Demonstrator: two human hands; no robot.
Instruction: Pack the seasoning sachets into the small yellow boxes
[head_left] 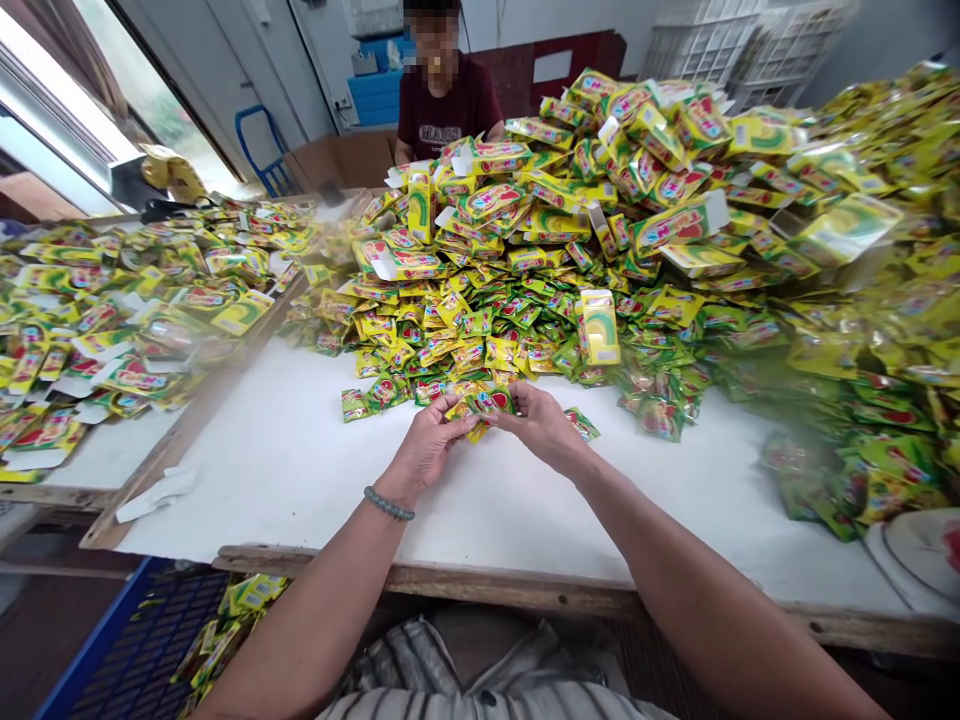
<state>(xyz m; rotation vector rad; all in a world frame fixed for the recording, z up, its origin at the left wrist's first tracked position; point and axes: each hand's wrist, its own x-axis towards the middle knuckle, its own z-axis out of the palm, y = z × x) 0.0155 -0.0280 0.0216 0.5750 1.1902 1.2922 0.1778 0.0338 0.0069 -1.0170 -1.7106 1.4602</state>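
Close to the front of the packet pile, both my hands meet over a few small green and yellow packets (491,400). My left hand (431,440), with a bead bracelet on its wrist, pinches the left end of them between thumb and fingers. On the other end, my right hand (544,425) grips with thumb and fingertips. A loose green packet (581,424) lies just right of my right hand. More green packets (386,393) lie to the left, at the pile's edge. A yellow box (599,328) stands upright against the pile.
A tall heap of yellow boxes (517,190) rises behind the packets. Boxes also cover a side table (82,470) on the left, past a wooden edge strip (187,430). A blue crate (112,640) with packets sits below. Across the table is a person (442,110).
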